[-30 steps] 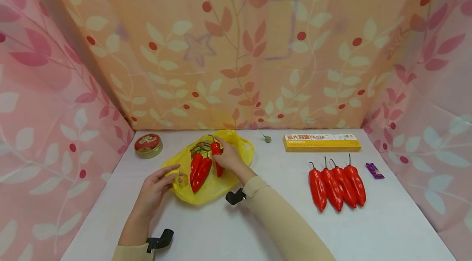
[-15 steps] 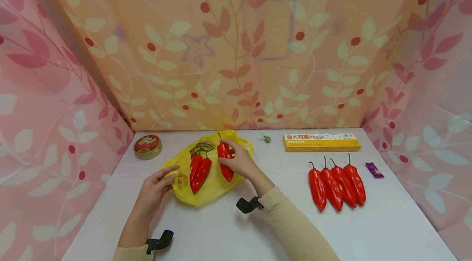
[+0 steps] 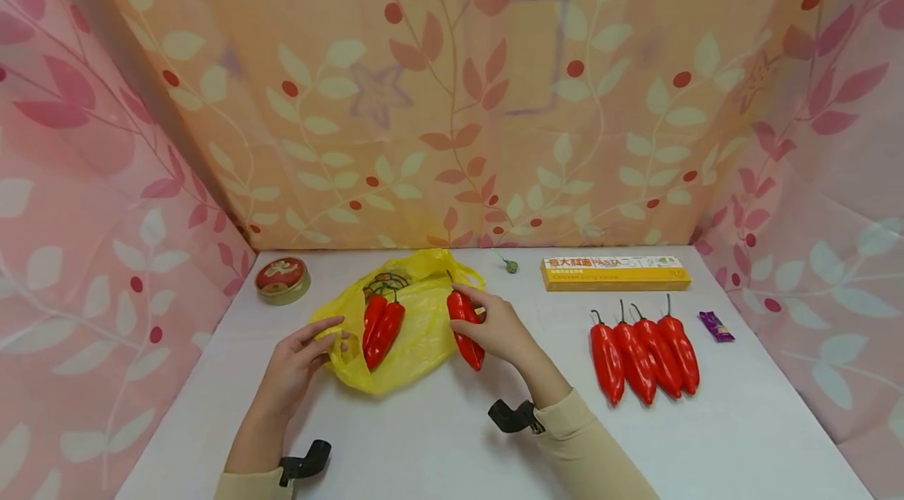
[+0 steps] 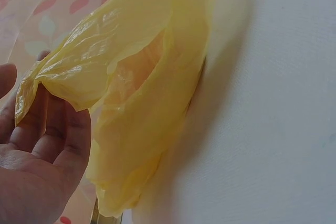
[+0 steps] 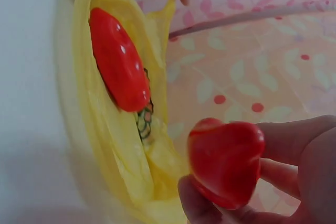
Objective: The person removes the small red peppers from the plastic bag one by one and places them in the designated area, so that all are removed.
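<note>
My right hand point(image 3: 497, 327) holds a red chili pepper point(image 3: 461, 307) by its middle, between thumb and fingers, beside the right edge of a yellow plastic bag point(image 3: 420, 335). The right wrist view shows that pepper point(image 5: 226, 161) end-on, gripped by the fingertips. Two more red peppers point(image 3: 386, 333) lie in the bag's wide mouth, with a patch of dark-lined print point(image 3: 387, 285) behind them. At the bag's left side, my left hand point(image 3: 291, 365) keeps its handle raised. Up close in the left wrist view, the bag's gathered edge point(image 4: 29, 93) lies across the curled fingers.
Several red peppers point(image 3: 644, 359) lie in a row on the right of the white table. Behind them is a yellow pasta box point(image 3: 616, 275), and beside them a small purple packet point(image 3: 716, 326). A round tin point(image 3: 283, 280) stands back left; a small green item point(image 3: 512, 266) lies behind the bag.
My right hand has lifted a pepper out of the bag and moved right and nearer, to the bag's right edge. Two peppers stay in the bag; my left hand keeps its place.
</note>
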`<move>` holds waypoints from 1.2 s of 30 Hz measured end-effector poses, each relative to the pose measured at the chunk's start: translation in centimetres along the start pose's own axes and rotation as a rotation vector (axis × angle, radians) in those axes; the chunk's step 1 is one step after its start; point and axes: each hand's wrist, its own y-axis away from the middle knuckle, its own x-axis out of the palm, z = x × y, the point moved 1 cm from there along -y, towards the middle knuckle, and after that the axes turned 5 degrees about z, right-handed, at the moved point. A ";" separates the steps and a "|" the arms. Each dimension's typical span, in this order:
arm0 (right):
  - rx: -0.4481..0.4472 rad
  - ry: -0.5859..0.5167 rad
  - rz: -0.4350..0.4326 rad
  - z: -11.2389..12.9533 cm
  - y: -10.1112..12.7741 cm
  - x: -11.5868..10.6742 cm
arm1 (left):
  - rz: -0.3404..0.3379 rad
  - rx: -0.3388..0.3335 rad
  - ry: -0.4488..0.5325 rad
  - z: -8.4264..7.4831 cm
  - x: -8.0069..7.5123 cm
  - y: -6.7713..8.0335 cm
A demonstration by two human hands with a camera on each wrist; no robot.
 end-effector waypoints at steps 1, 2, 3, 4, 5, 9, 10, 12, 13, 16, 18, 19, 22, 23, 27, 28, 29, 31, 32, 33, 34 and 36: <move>0.007 0.004 -0.015 -0.1 0.2 -0.3 | -0.001 -0.003 0.002 0.0 0.0 0.0; 0.014 0.011 -0.033 -0.2 0.4 -0.6 | -0.002 -0.008 0.002 0.0 0.0 0.0; 0.022 0.020 -0.053 -0.4 0.7 -0.8 | -0.004 -0.010 0.005 0.0 0.0 -0.1; 0.032 0.028 -0.073 -0.5 0.9 -1.1 | -0.004 -0.015 0.006 0.1 0.0 -0.1; 0.041 0.034 -0.090 -0.6 1.1 -1.4 | -0.003 -0.020 0.007 0.1 0.1 -0.1; 0.069 0.035 -0.144 -1.1 2.1 -2.4 | -0.003 -0.033 0.005 0.2 0.1 -0.1; 0.074 0.036 -0.152 -1.3 2.3 -2.6 | -0.005 -0.038 0.005 0.2 0.1 -0.1; 0.076 0.040 -0.163 -1.7 2.7 -3.1 | -0.008 -0.045 0.005 0.2 0.1 -0.1; 0.077 0.046 -0.170 -1.9 2.8 -3.4 | -0.008 -0.048 0.004 0.2 0.1 -0.1; 0.090 0.063 -0.187 -2.7 3.5 -4.3 | -0.007 -0.051 0.001 0.1 0.1 -0.1; 0.097 0.066 -0.201 -3.2 4.0 -5.0 | -0.004 -0.051 0.001 0.1 0.1 -0.1; 0.104 0.069 -0.210 -3.5 4.3 -5.3 | -0.002 -0.048 -0.001 0.1 0.1 -0.1; 0.114 0.081 -0.229 -4.3 5.1 -6.1 | 0.001 -0.043 -0.005 0.1 0.2 -0.1; 0.118 0.092 -0.235 -4.7 5.3 -6.3 | 0.001 -0.042 -0.007 0.1 0.2 -0.1; 0.132 0.161 -0.243 -6.1 6.1 -6.7 | -0.002 -0.043 -0.010 0.1 0.1 -0.1; 0.136 0.180 -0.242 -6.5 6.3 -6.8 | -0.002 -0.043 -0.011 0.1 0.2 -0.1; 0.140 0.194 -0.242 -6.9 6.5 -6.8 | -0.002 -0.043 -0.012 0.1 0.2 -0.1; 0.148 0.211 -0.243 -7.4 7.0 -7.0 | -0.002 -0.042 -0.011 0.1 0.2 -0.1; 0.153 0.222 -0.244 -7.7 7.3 -7.1 | -0.001 -0.042 -0.011 0.1 0.2 -0.1; 0.157 0.231 -0.247 -7.9 7.6 -7.2 | -0.001 -0.041 -0.011 0.1 0.2 -0.1; 0.159 0.247 -0.249 -8.0 7.9 -7.3 | -0.001 -0.040 -0.011 0.1 0.3 -0.1; 0.162 0.286 -0.263 -8.3 8.3 -7.5 | -0.002 -0.039 -0.009 0.1 0.3 -0.1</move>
